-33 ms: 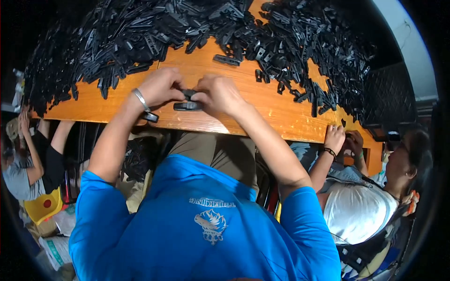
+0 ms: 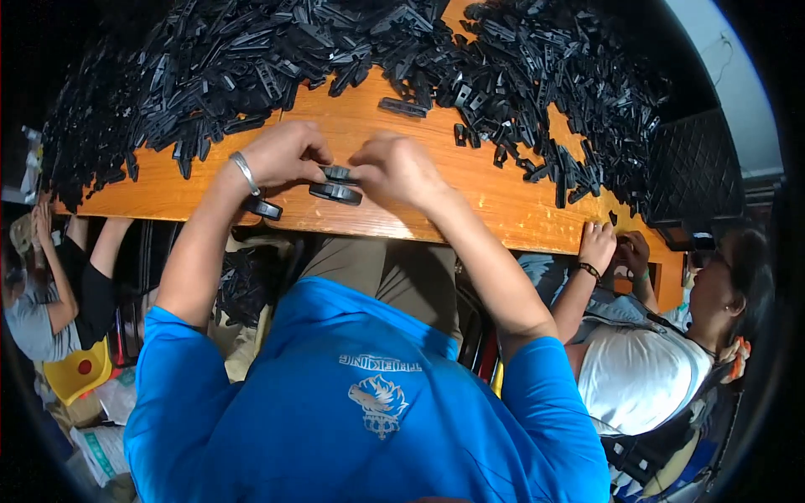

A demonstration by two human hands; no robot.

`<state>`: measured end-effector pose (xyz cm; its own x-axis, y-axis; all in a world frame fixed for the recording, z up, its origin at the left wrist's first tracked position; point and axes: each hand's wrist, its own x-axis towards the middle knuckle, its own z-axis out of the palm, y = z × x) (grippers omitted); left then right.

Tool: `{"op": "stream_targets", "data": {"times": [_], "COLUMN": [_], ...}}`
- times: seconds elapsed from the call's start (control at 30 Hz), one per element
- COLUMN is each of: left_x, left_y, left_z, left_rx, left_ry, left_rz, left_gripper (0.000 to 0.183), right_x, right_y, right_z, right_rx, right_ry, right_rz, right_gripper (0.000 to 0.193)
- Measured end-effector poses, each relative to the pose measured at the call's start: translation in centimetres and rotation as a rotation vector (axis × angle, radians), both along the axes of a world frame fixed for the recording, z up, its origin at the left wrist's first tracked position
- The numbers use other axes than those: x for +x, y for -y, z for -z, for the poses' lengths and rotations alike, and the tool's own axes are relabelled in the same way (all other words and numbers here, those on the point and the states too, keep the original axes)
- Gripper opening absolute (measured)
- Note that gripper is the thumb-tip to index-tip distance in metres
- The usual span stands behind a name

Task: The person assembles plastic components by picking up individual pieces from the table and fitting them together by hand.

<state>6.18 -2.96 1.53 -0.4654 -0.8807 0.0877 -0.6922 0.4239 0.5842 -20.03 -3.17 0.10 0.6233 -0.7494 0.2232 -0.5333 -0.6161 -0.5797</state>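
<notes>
- Right in the middle, pinching a small part (image 2: 337, 173) at its nine o'clock end with the left hand (image 2: 289, 155), thumb set against fingers.
- Gripping that same part at its three o'clock end with the right hand (image 2: 396, 172), thumb and forefinger drawn in, other fingers curled.
- Holding it over the table (image 2: 470, 189), close to the near edge.
- Now down to six o'clock, just beside it, for a black oblong (image 2: 335, 194).
- Across to eight, at the table's edge, for a black block (image 2: 264, 209), near the bracelet (image 2: 246, 173).
- Up between one and two for a lone bar (image 2: 402, 107), lying apart from the heap (image 2: 285, 54).
- Sweeping from nine through twelve to three with that heap, all black pieces.
- Out past three, to a co-worker's hand (image 2: 599, 249) at the table, below a dark crate (image 2: 696, 168).
</notes>
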Motion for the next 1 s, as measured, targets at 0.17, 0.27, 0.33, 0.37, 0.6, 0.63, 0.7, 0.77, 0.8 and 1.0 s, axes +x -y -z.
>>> {"op": "stream_targets", "data": {"times": [0.17, 0.27, 0.33, 0.37, 0.6, 0.63, 0.7, 0.77, 0.8, 1.0], "left_x": [-4.9, -9.9, -11.4, -11.7, -10.2, -10.3, -10.3, -8.8, -8.3, -7.6], "left_y": [3.5, 5.3, 6.6, 7.0, 6.4, 6.4, 6.5, 6.7, 6.9, 6.6], "left_z": [-1.4, -0.2, 2.0, 2.7, 2.4, 2.6, 2.9, 2.8, 2.6, 2.6], "left_rx": [-0.3, -0.417, -0.411, -0.388, -0.222, -0.224, -0.127, -0.01, 0.104, -0.103], "left_ry": [-0.003, 0.003, 0.042, 0.048, 0.035, 0.034, -0.112, -0.131, -0.156, -0.097], "left_rz": [-0.144, -0.068, -0.037, -0.035, -0.064, -0.058, -0.069, -0.093, -0.096, -0.235], "left_gripper": [0.031, 0.035, 0.028, 0.023, 0.015, 0.015, 0.014, 0.014, 0.014, 0.017], "right_x": [-7.5, -8.9, -8.5, -8.2, -7.8, -7.9, -7.9, -6.3, -5.9, -6.1], "right_y": [1.5, 3.4, 4.1, 4.3, 3.1, 3.0, 2.7, 0.6, -0.2, -0.4], "right_z": [-1.6, 0.2, 0.5, 0.2, -0.5, 0.9, 4.0, 2.6, 1.6, -0.5], "right_rx": [-0.208, -0.202, -0.164, -0.166, 0.042, 0.04, 0.185, 0.074, 0.033, -0.129], "right_ry": [-0.266, -0.49, -0.533, -0.529, 0.027, 0.028, 0.468, 0.302, 0.219, -0.232], "right_rz": [0.689, 0.731, 0.725, 0.721, 0.548, 0.554, 0.53, 0.552, 0.548, 0.507], "right_gripper": [0.025, 0.029, 0.028, 0.028, 0.033, 0.033, 0.028, 0.022, 0.023, 0.024]}}
